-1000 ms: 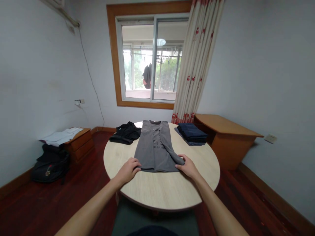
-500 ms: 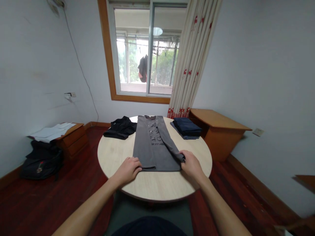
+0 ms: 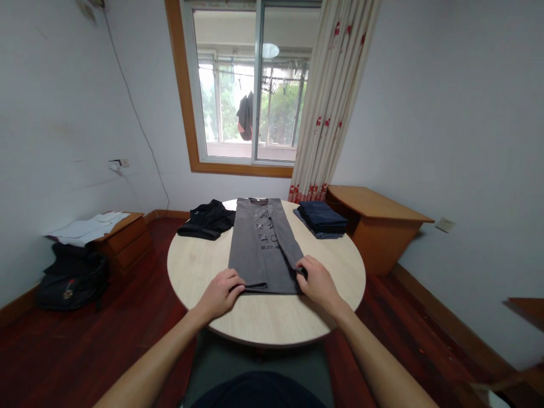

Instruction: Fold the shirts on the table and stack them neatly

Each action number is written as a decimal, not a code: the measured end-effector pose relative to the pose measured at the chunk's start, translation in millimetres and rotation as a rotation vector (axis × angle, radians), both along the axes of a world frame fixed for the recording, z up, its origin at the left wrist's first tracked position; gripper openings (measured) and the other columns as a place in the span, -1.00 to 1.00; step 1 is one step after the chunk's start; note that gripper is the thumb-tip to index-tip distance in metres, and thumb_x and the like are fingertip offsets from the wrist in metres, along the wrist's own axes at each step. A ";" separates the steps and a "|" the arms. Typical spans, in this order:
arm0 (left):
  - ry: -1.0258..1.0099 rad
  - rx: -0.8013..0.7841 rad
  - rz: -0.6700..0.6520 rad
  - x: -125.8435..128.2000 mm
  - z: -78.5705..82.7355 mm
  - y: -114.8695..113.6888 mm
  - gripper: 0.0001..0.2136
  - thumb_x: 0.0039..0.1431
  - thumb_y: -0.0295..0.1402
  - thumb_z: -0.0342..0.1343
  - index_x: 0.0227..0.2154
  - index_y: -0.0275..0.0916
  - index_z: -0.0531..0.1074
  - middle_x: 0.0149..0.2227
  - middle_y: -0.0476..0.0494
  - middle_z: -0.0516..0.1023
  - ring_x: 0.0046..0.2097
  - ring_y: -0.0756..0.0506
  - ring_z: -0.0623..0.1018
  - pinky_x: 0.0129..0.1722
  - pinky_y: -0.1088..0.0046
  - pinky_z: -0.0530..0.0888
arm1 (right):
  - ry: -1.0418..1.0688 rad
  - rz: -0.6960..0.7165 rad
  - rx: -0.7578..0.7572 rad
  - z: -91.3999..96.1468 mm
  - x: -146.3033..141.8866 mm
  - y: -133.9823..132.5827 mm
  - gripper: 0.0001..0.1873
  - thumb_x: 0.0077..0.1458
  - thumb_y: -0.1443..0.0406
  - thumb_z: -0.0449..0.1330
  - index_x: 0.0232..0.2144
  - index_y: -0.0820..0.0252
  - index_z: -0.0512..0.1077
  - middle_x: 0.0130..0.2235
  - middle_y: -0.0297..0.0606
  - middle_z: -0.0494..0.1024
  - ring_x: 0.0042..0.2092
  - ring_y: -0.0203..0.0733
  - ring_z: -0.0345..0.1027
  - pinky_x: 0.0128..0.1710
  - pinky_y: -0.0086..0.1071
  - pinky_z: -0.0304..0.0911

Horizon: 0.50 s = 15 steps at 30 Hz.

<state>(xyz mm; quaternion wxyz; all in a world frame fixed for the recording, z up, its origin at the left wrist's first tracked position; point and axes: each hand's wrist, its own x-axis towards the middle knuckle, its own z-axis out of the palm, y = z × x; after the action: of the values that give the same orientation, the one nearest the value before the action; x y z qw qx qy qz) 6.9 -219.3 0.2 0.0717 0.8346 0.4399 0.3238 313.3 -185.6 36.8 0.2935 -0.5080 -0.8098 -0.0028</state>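
Two side folds look finished, in our judgement. Our left hand point(image 3: 221, 293) pinches the near left corner of the grey printed cotton T-shirt point(image 3: 259, 255), which lies as a narrow strip between our hands on the round pale wooden table point(image 3: 263, 326). Our right hand point(image 3: 318, 283) grips its folded right edge. Its long axis runs away from the hands, collar at the far end. A further fold would need both corners lifted evenly.

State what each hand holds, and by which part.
The grey shirt, lying on the round table: left hand pinches its near left hem corner, right hand its near right corner.
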 end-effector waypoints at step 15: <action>0.081 -0.002 0.013 0.2 1.4 -0.1 -0.71 0.38 -0.20 -0.01 -0.21 -0.21 0.58 -0.07 -0.26 0.59 -0.01 -0.19 0.53 0.06 0.19 0.43 | -0.009 0.064 -0.095 -21.8 -11.5 83.8 -0.47 0.26 0.10 0.10 0.17 0.25 0.40 0.27 0.05 0.37 0.32 0.10 0.18 0.30 -0.04 0.03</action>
<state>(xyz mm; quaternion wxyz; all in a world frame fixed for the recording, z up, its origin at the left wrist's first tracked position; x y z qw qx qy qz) 7.1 -219.4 1.6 0.0525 0.8440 0.4484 0.2895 301.8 -101.8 15.0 0.2654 -0.4953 -0.8261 0.0429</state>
